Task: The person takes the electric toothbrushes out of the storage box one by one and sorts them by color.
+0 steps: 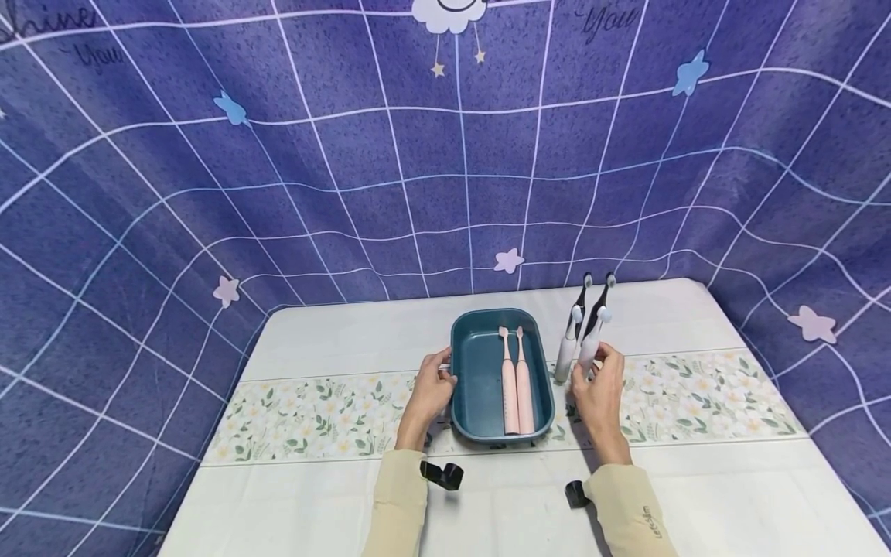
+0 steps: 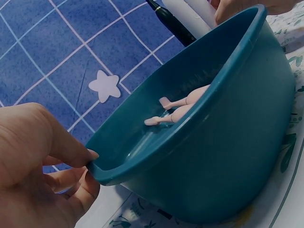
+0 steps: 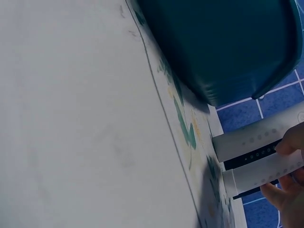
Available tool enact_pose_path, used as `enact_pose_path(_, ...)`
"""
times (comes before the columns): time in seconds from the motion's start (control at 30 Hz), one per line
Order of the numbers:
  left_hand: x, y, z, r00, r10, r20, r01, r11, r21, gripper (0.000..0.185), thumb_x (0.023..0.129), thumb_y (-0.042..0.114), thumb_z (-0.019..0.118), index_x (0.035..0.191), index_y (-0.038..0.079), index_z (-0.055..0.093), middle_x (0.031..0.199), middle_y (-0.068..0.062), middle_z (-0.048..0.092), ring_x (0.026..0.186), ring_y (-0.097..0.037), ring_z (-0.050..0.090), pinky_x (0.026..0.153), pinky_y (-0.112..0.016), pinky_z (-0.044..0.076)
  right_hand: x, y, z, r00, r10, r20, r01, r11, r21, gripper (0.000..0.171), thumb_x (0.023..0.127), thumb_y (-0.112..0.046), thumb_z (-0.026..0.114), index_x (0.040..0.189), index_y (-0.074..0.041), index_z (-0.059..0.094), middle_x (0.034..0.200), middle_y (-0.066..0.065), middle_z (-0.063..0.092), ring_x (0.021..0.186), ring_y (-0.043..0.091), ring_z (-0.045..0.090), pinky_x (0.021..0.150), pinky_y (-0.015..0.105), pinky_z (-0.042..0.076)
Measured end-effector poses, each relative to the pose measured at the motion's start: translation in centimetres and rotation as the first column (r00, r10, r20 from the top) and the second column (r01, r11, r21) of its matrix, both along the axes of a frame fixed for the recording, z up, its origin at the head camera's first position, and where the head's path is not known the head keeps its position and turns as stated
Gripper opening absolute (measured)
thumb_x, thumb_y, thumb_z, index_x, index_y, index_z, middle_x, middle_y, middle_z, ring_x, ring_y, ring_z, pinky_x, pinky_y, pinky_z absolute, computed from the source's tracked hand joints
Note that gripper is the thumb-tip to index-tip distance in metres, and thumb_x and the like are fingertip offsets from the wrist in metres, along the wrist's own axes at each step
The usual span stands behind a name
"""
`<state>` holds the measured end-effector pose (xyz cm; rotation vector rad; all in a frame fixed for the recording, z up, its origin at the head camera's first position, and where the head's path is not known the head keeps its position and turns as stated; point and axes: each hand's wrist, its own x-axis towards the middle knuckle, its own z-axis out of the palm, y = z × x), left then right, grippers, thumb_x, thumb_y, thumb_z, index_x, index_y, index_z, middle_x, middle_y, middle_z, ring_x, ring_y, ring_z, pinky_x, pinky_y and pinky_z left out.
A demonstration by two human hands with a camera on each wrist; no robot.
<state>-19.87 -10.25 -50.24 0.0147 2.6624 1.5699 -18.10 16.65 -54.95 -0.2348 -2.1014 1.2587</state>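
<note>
A teal plastic basin (image 1: 476,387) stands on the table with two pink electric toothbrushes (image 1: 510,394) lying side by side in its right half. At the basin's left rim is my left hand (image 1: 432,391); thumb and fingers pinch the rim in the left wrist view. To the right of the basin, my right hand (image 1: 602,391) grips the handle of an upright white electric toothbrush (image 1: 590,344). A second white toothbrush (image 1: 565,356) stands upright just left of it. Two black toothbrushes (image 1: 602,298) stand behind the white ones, their lower parts partly hidden.
The white tablecloth (image 1: 334,503) has a floral band (image 1: 313,418) running across it. A purple-blue curtain (image 1: 376,193) with grid lines and stars hangs behind and at both sides of the table. Black camera mounts (image 1: 442,475) sit at both wrists.
</note>
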Motion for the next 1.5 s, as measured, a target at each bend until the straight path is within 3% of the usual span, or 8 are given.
enact_pose_path(0.27, -0.1, -0.1, -0.1, 1.0, -0.002, 0.005, 0.002, 1.0, -0.016, 0.053, 0.09, -0.003, 0.05, 0.143, 0.004, 0.043, 0.125, -0.014, 0.049, 0.086, -0.017, 0.05, 0.075, -0.03, 0.04, 0.6, 0.2, 0.7, 0.999, 0.037, -0.014, -0.038, 0.999, -0.032, 0.059, 0.077, 0.008, 0.066, 0.131, 0.007, 0.041, 0.118, 0.025, 0.046, 0.109, 0.034, 0.054, 0.092, 0.041, 0.048)
enact_pose_path(0.43, 0.0, -0.1, -0.1, 1.0, -0.011, 0.006, 0.011, 1.0, -0.022, 0.053, 0.091, -0.002, 0.05, 0.144, 0.005, 0.042, 0.125, -0.014, 0.048, 0.087, -0.018, 0.05, 0.075, -0.031, 0.039, 1.4, 0.3, 1.8, 0.998, 0.034, -0.055, -0.04, 0.993, -0.109, 0.06, 0.076, 0.011, 0.065, 0.131, 0.007, 0.041, 0.12, 0.024, 0.047, 0.11, 0.031, 0.054, 0.093, 0.039, 0.047)
enact_pose_path(0.63, -0.1, 0.0, -0.1, 1.0, -0.007, 0.006, 0.007, 1.0, -0.016, 0.053, 0.091, -0.002, 0.05, 0.143, 0.005, 0.043, 0.124, -0.013, 0.048, 0.088, -0.019, 0.05, 0.075, -0.031, 0.039, 2.4, 0.3, 3.0, 0.999, 0.016, -0.043, -0.024, 0.98, -0.198, 0.062, 0.077, 0.01, 0.066, 0.133, 0.005, 0.041, 0.12, 0.019, 0.05, 0.11, 0.023, 0.052, 0.097, 0.037, 0.046)
enact_pose_path(0.77, 0.0, 0.0, -0.1, 1.0, -0.006, 0.01, 0.006, 1.0, -0.011, 0.053, 0.091, -0.002, 0.05, 0.143, 0.005, 0.043, 0.124, -0.013, 0.048, 0.088, -0.018, 0.05, 0.076, -0.031, 0.039, 3.3, 0.0, 3.8, 0.999, 0.03, -0.04, -0.04, 0.965, -0.258, 0.062, 0.079, 0.009, 0.066, 0.135, 0.003, 0.04, 0.122, 0.016, 0.051, 0.11, 0.017, 0.051, 0.097, 0.03, 0.046)
enact_pose_path(0.97, 0.0, -0.1, -0.1, 1.0, -0.008, 0.006, 0.008, 1.0, -0.014, 0.053, 0.091, -0.002, 0.05, 0.143, 0.005, 0.043, 0.124, -0.013, 0.048, 0.087, -0.018, 0.05, 0.076, -0.031, 0.039, 5.4, -1.5, 6.6, 0.991, 0.093, -0.096, -0.117, 0.953, -0.281, 0.059, 0.079, 0.015, 0.062, 0.133, 0.011, 0.039, 0.123, 0.028, 0.048, 0.112, 0.031, 0.05, 0.097, 0.023, 0.045)
enact_pose_path(1.1, 0.0, -0.1, 0.0, 1.0, -0.012, 0.003, 0.012, 1.0, -0.015, 0.053, 0.091, -0.001, 0.049, 0.143, 0.005, 0.043, 0.124, -0.013, 0.048, 0.086, -0.018, 0.05, 0.075, -0.031, 0.04, 6.5, -3.0, 8.1, 0.981, 0.156, -0.118, -0.183, 0.947, -0.263, 0.058, 0.078, 0.017, 0.062, 0.131, 0.016, 0.038, 0.124, 0.033, 0.046, 0.113, 0.03, 0.049, 0.097, 0.023, 0.044)
enact_pose_path(1.5, 0.0, 0.0, -0.1, 1.0, -0.015, 0.006, 0.015, 1.0, -0.016, 0.053, 0.092, -0.002, 0.049, 0.144, 0.005, 0.042, 0.124, -0.014, 0.048, 0.084, -0.017, 0.049, 0.073, -0.03, 0.04, 6.6, -6.1, 8.4, 0.946, 0.3, -0.124, -0.323, 0.907, -0.27, 0.056, 0.078, 0.018, 0.062, 0.129, 0.018, 0.039, 0.123, 0.035, 0.045, 0.111, 0.04, 0.05, 0.096, 0.026, 0.045)
